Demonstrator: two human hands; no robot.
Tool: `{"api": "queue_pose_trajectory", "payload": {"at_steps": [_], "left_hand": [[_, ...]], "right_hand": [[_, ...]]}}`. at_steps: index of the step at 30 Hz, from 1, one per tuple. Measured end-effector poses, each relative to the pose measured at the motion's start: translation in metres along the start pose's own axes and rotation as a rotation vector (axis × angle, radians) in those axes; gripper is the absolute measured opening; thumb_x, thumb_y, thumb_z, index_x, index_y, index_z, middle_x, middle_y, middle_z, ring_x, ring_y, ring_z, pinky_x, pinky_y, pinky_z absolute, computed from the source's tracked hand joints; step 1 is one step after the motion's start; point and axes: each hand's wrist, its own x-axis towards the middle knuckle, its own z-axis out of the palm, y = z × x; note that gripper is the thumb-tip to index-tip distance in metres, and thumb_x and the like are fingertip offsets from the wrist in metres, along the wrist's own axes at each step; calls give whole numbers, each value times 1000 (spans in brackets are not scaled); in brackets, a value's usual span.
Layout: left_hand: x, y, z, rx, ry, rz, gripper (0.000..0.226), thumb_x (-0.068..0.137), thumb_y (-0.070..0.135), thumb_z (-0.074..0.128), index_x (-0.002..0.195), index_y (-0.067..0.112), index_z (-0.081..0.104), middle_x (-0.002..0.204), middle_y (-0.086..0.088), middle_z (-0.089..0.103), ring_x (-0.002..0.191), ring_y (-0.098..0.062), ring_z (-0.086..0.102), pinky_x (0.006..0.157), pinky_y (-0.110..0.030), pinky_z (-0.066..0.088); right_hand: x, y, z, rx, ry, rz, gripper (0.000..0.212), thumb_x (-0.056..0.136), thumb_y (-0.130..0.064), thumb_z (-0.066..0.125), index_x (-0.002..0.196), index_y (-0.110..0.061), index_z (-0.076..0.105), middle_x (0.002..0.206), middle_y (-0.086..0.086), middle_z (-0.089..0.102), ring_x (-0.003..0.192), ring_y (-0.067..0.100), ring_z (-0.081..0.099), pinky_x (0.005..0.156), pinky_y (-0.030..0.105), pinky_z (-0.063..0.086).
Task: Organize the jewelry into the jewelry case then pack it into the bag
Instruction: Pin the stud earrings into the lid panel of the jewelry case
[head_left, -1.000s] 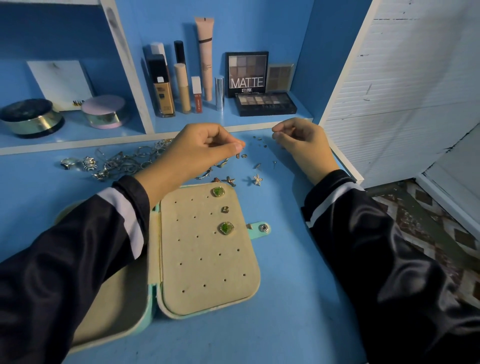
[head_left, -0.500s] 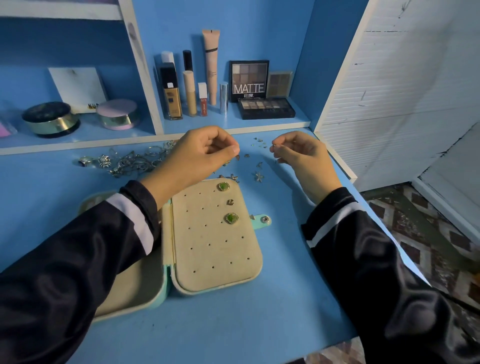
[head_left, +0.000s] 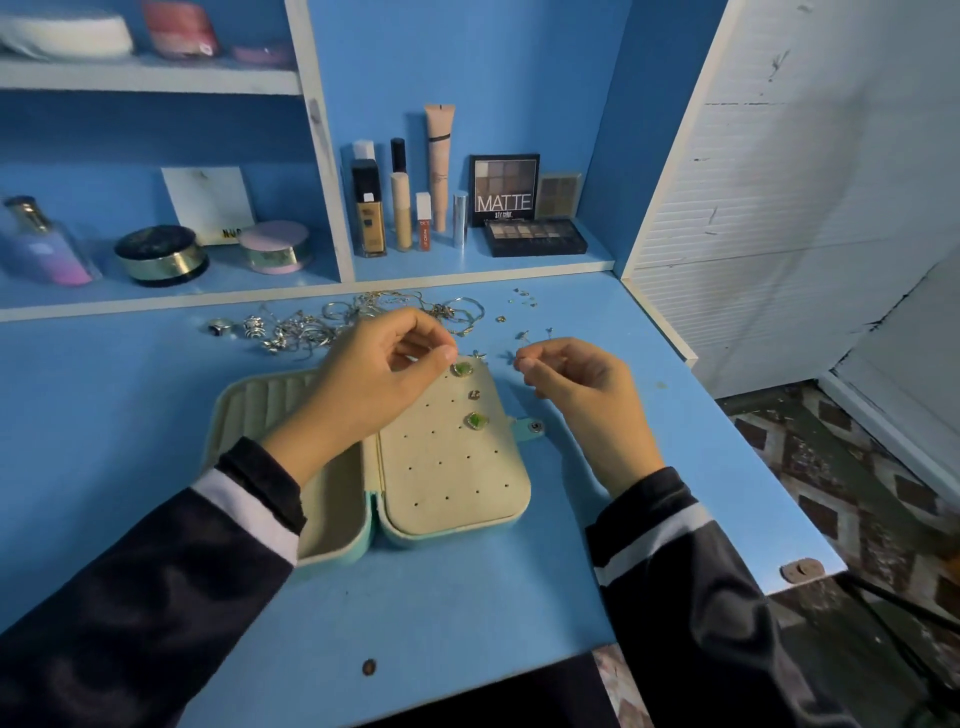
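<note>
Cream jewelry case (head_left: 447, 488) with mint trim, green-stoned earrings (head_left: 476, 420), blue desk (head_left: 467, 597), black white-striped sleeves (head_left: 156, 597).

Dim bluish light, soft shadows, wide-angle bending at edges, upper shelf perhaps blurred

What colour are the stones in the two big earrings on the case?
Green stones, clearest in the head view.

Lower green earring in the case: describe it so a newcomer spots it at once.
On the blue desk lies an open jewelry case whose right half is a cream panel of holes. Three earrings line its right edge; the lower green earring is the bottom one, coloured like the top earring but below the small silver stud and level with the snap tab.
</note>
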Motion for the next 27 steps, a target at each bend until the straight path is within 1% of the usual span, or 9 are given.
{"api": "queue_pose_trajectory", "payload": {"at_steps": [3, 6, 9, 11, 13, 15, 20, 22, 27], "left_hand": [[-16, 2, -2, 8, 3, 10, 5, 89, 14, 70, 90, 19, 69, 88, 9, 71, 85, -7, 67, 82, -28, 55], [-27, 5, -3, 12, 2, 31, 5, 89, 20, 71, 89, 24, 68, 87, 15, 71, 85, -6, 67, 81, -27, 54], [-37, 9, -1, 35, 6, 57, 8, 88, 19, 69, 88, 26, 68, 87, 19, 71, 86, -5, 67, 81, -25, 53], [-43, 11, 3, 69, 3, 62, 8, 88, 19, 70, 87, 27, 68, 88, 21, 70, 86, -3, 67, 79, -21, 52], [-47, 11, 5, 79, -3, 61, 11, 88, 17, 70, 86, 27, 67, 88, 21, 70, 85, -2, 66, 76, -17, 52], [-49, 10, 7, 54, -30, 45, 11, 88, 15, 71, 86, 26, 67, 87, 19, 70, 84, -2, 66, 74, -13, 50], [-51, 10, 10, 26, -41, 38, 8, 89, 15, 70, 89, 22, 69, 87, 17, 70, 84, -3, 66, 73, -11, 49], [-52, 11, 9, 6, -41, 41, 8, 89, 14, 70, 89, 22, 69, 87, 16, 70, 83, -4, 66, 73, -11, 49], [-53, 12, 8, -48, -44, 52, 9, 89, 14, 70, 89, 23, 69, 87, 14, 71, 84, -6, 67, 76, -15, 51]], "right_hand": [[-12, 2, 0, -47, 13, 12, 5, 91, -9, 65, 88, -8, 69, 86, 12, 72, 75, 13, 61, 73, 28, 50], [-24, 6, 1, -150, 26, 4, 8, 91, -10, 63, 86, -13, 68, 86, 9, 73, 75, 18, 61, 75, 34, 51], [-36, 8, 5, -257, 21, -34, 9, 90, -11, 63, 84, -16, 69, 81, 1, 72, 74, 17, 63, 71, 24, 49], [-42, 8, 7, -293, 7, -65, 9, 90, -11, 64, 84, -16, 69, 78, -5, 70, 70, 8, 60, 67, 15, 46], [-45, 7, 7, -305, -2, -89, 8, 90, -11, 65, 85, -15, 69, 78, -6, 69, 68, 2, 58, 67, 12, 44], [-46, 6, 6, -278, -4, -93, 6, 90, -11, 65, 86, -14, 69, 79, -4, 70, 71, 4, 61, 68, 14, 45], [-47, 5, 5, -169, -21, -83, 6, 91, -10, 65, 88, -11, 69, 88, 4, 73, 85, 23, 67, 80, 33, 54], [-46, 4, 4, -95, -28, -75, 6, 91, -8, 64, 87, -9, 69, 91, 6, 74, 89, 26, 67, 82, 32, 55], [-46, 0, 4, 88, -54, -94, 6, 92, -2, 62, 90, 1, 66, 99, 9, 74, 96, 22, 69, 88, 28, 54]]}}
